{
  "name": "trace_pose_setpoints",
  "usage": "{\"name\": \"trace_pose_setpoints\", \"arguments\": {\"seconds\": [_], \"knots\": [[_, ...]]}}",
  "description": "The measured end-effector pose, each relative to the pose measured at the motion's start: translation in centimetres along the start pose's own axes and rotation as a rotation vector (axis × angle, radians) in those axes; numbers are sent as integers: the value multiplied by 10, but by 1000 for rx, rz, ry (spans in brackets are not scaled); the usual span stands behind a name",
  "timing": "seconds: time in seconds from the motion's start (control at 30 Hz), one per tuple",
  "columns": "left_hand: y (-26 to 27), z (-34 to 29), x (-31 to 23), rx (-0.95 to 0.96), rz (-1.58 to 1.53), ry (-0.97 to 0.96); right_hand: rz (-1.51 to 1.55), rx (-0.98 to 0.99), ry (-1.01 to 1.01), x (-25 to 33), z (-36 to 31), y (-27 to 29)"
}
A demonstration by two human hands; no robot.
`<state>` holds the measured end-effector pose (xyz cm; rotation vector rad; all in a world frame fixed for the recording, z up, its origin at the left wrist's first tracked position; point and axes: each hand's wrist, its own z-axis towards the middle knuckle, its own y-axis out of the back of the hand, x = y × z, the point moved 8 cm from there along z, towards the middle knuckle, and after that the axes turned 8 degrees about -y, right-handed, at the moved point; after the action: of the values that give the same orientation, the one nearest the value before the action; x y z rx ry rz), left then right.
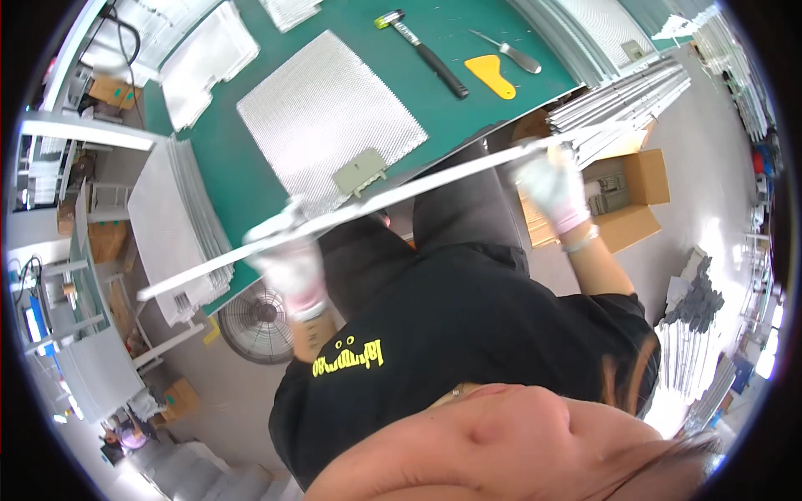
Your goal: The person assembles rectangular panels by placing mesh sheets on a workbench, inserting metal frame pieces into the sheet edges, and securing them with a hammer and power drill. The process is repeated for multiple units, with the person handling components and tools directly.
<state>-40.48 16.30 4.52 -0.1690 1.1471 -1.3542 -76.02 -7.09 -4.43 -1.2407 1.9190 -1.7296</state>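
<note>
Both my hands, in white gloves, grip one long thin white strip (434, 179), which slants across my lap from lower left to upper right. My left hand (291, 259) is closed around it toward its left end, slightly blurred. Farther along, my right hand (547, 188) closes on it near the right end. Just beyond the strip, a silver mesh sheet (322, 104) lies on the green tabletop (225, 179). A flat grey-green part with small tabs (359, 171) rests on the sheet's near corner.
A hammer (426, 58), a yellow scraper (490, 77) and a screwdriver (520, 57) lie at the far right of the table. Stacked white sheets (171, 221) stand at the left edge. Right of me are bundled strips (622, 104) and an open carton (647, 179); a fan (259, 324) is at left.
</note>
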Motion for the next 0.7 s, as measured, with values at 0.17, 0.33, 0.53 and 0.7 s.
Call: {"name": "trace_pose_setpoints", "arguments": {"seconds": [0.17, 0.33, 0.53, 0.7], "knots": [[44, 3, -110, 156, 558, -163, -154, -271, 571, 150, -41, 15], [41, -66, -21, 60, 806, 527, -252, 264, 536, 166, 12, -88], [38, -159, 31, 77, 791, 542, -237, 313, 160, 8, 146, -155], [-20, -134, -11, 350, 1737, -111, -364, 112, -79, -62, 186, -107]]}}
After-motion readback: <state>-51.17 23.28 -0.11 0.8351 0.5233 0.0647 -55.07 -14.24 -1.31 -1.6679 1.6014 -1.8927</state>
